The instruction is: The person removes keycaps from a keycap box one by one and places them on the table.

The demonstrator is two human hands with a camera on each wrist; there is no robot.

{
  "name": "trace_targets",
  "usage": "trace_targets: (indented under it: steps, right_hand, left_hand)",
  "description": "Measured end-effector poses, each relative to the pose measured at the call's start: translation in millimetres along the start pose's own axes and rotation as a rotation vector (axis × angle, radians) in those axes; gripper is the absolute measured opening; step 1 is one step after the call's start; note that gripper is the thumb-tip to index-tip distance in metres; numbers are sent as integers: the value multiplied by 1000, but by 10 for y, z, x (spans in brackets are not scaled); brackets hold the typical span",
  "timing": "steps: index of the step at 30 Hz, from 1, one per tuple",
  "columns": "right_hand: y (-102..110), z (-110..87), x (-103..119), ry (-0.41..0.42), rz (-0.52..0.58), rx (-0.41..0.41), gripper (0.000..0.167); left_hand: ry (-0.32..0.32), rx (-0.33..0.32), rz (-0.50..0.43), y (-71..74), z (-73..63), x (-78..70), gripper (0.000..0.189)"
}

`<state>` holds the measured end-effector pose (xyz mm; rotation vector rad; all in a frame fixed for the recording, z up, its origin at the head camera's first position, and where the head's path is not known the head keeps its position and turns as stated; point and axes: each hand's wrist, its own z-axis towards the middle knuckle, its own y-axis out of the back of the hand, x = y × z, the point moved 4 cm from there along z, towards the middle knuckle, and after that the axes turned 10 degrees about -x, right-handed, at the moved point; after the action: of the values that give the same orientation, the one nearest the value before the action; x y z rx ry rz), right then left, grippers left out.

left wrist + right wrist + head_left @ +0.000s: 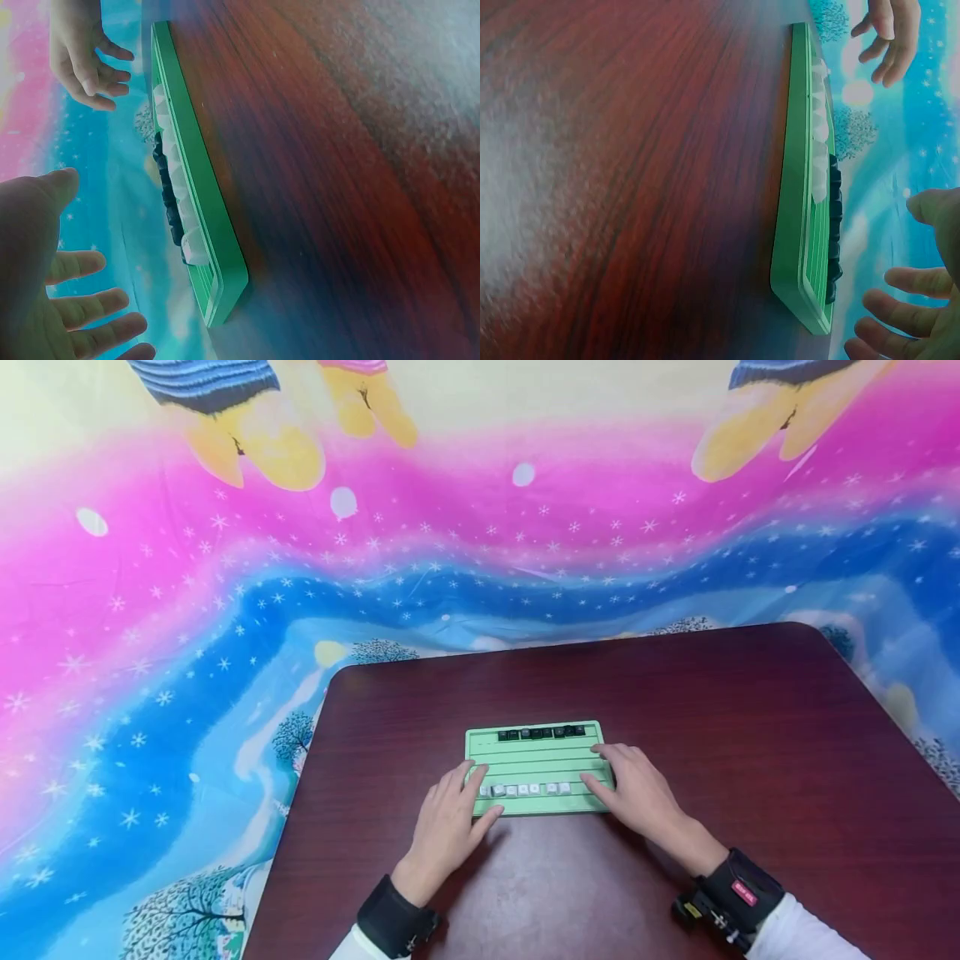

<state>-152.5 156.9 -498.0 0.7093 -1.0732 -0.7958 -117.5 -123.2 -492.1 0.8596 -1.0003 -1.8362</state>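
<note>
A shallow green tray (534, 759) with long grooves lies on the table. Along its back groove stands a row of black keycaps (536, 733); white keycaps (523, 790) line a front groove, with a small gap toward the right. Over the tray's left end is my left hand (446, 820), fingers spread and nothing held. My right hand (639, 789) is spread likewise at the right end. In both wrist views the fingers appear raised above the tray's green wall (791, 187), apart from the keycaps.
The dark red-brown wooden table (390, 718) has rounded far corners. Behind it hangs a colourful cloth (465, 510) printed with snowflakes and trees. Each wrist wears a black strap (738, 893) with a small device.
</note>
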Motion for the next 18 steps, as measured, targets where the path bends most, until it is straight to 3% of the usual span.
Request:
trace_targets:
  steps: [18]
  right_hand:
    - [-26, 102, -228, -56, -44, 13, 47]
  left_hand:
    - [-91, -29, -18, -64, 53, -254, 54]
